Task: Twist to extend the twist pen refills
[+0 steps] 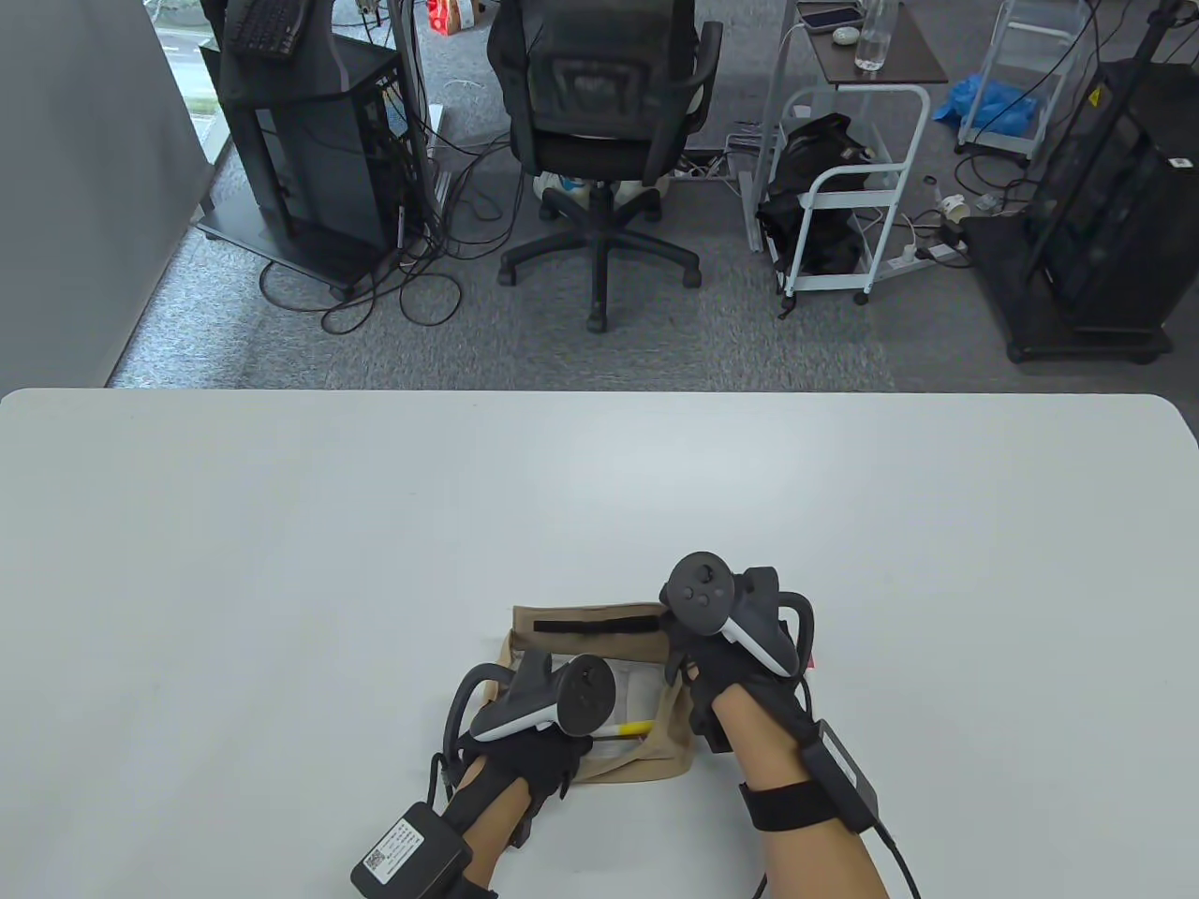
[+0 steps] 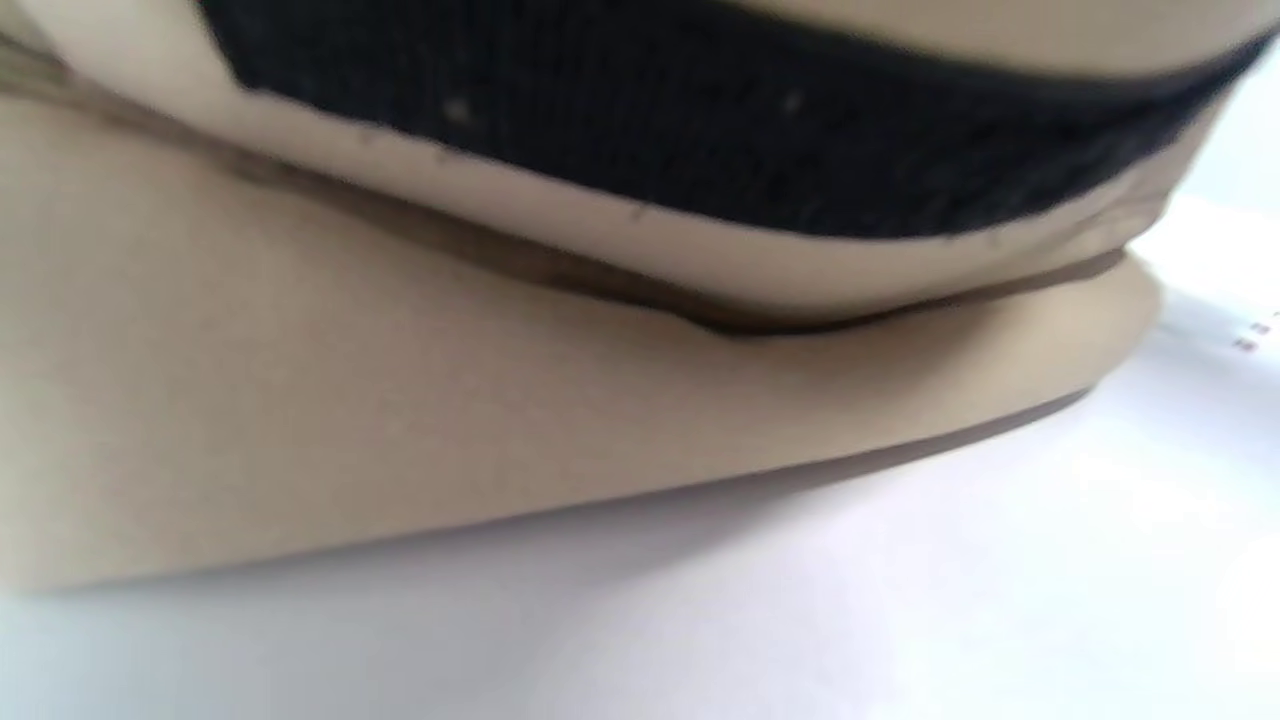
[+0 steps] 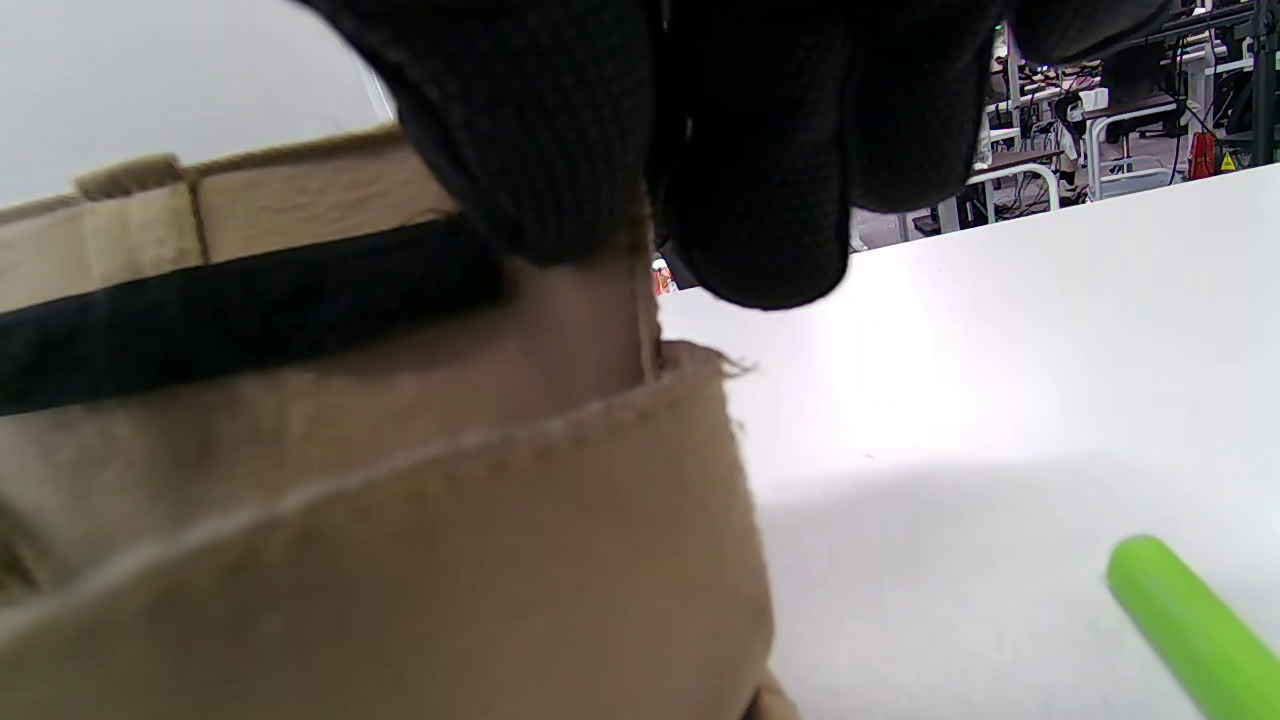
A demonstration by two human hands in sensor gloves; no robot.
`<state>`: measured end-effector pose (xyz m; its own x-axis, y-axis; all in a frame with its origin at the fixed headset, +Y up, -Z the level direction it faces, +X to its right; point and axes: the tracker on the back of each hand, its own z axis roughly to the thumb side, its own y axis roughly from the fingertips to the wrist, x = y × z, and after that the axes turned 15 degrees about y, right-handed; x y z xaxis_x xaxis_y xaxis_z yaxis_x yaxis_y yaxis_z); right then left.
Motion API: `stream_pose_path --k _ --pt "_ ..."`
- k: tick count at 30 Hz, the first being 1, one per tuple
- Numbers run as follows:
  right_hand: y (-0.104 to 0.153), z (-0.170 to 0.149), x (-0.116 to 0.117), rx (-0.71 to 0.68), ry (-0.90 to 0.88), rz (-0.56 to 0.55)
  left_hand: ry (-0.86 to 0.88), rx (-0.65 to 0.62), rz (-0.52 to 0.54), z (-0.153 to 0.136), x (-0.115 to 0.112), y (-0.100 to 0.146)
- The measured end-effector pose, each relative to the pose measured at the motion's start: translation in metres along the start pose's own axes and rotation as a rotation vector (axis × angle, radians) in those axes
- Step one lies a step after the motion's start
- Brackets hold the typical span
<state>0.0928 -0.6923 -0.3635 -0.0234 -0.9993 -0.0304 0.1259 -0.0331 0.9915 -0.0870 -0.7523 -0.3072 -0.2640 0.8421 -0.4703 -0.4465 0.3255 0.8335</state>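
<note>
A tan fabric pouch (image 1: pixel 571 615) with a black velcro strip (image 1: pixel 599 626) lies open near the table's front edge. Inside it show a yellow pen (image 1: pixel 629 727) and something white (image 1: pixel 639 691). My left hand (image 1: pixel 548 749) is at the pouch's near left corner; its fingers are hidden under the tracker. The left wrist view shows only the pouch (image 2: pixel 400 430) up close. My right hand (image 1: pixel 693 674) pinches the pouch's right edge; its fingertips (image 3: pixel 740 200) press on the fabric (image 3: pixel 400 560). A green pen (image 3: pixel 1190 625) lies on the table to the right of the pouch.
The white table (image 1: pixel 281 562) stretches far and to both sides of the pouch. Beyond its far edge stand an office chair (image 1: pixel 599 140), a computer cart (image 1: pixel 309 140) and a white trolley (image 1: pixel 843 187) on the floor.
</note>
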Motion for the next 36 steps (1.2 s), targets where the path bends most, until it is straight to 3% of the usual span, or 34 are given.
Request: stream_pose_path --k 12,17,21,27,31,36 --pt "0.001 -0.002 -0.007 -0.005 -0.042 0.01 0.473 -0.234 0.33 -0.01 0.04 0.039" --pt "0.01 -0.007 -0.036 -0.007 -0.147 -0.06 0.663 -0.334 0.4 -0.011 0.052 0.053" --pt "0.021 -0.012 -0.065 -0.039 -0.259 -0.142 0.823 -0.422 0.387 -0.013 0.055 0.057" --pt "0.041 -0.014 -0.1 -0.237 -0.596 -0.185 0.942 -0.508 0.338 -0.012 0.057 0.059" --pt "0.047 -0.005 -0.109 -0.466 -0.778 -0.103 0.956 -0.534 0.316 -0.011 0.055 0.057" --pt "0.04 0.009 -0.096 -0.678 -0.948 0.085 0.997 -0.561 0.286 -0.008 0.054 0.057"
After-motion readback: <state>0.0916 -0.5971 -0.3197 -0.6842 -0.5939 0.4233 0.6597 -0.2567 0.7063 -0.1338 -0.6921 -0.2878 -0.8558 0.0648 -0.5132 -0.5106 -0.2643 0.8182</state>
